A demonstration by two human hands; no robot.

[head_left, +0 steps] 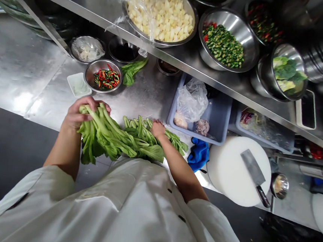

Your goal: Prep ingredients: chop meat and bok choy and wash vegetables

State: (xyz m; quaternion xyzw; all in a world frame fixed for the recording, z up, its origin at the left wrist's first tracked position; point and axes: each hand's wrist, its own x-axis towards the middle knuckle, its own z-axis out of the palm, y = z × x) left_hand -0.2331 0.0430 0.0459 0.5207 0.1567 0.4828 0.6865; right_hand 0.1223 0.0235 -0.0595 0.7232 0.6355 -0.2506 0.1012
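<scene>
In the head view, my left hand is closed around the stalk ends of a bunch of leafy greens. The leaves hang over the counter's front edge, close against the white jacket. My right hand is curled on more leafy greens lying along the counter; its fingertips are hidden. Beyond my left hand are a steel bowl of cut red and green chillies and a small white dish. A loose green leaf lies behind them.
To the right, a cleaver rests on a round white chopping board, beside a blue cloth. A blue-grey bin holds plastic-wrapped food. The steel shelf above carries bowls of diced pale vegetable and chopped greens.
</scene>
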